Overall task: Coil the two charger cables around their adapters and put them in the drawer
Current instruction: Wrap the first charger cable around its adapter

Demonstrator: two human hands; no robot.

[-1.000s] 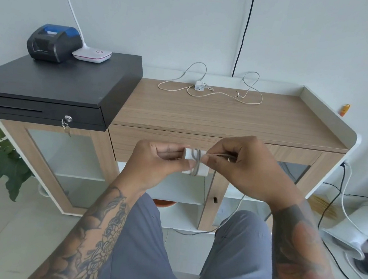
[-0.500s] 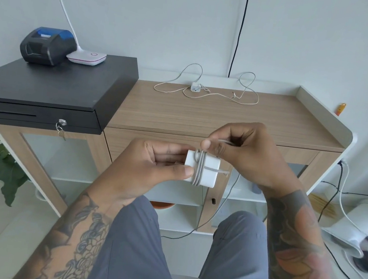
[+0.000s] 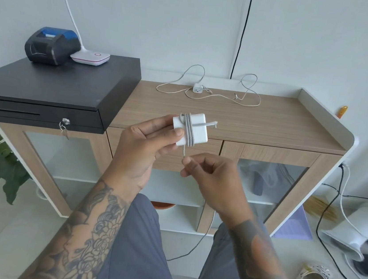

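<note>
Nearest, the cable (image 3: pixel 184 151) is being pinched in the right hand (image 3: pixel 208 179), grip clamped on the thin grey cord just below the adapter (image 3: pixel 191 128). The adapter, a smooth white rounded square block, is being held above the desk (image 3: pixel 273 124) edge in the left hand (image 3: pixel 147 144), grip clamped on its left end; the coils are running crosswise, the long axis lying left-right. Farther back, the second charger (image 3: pixel 198 88) is lying uncoiled on the wood-grain desk.
</note>
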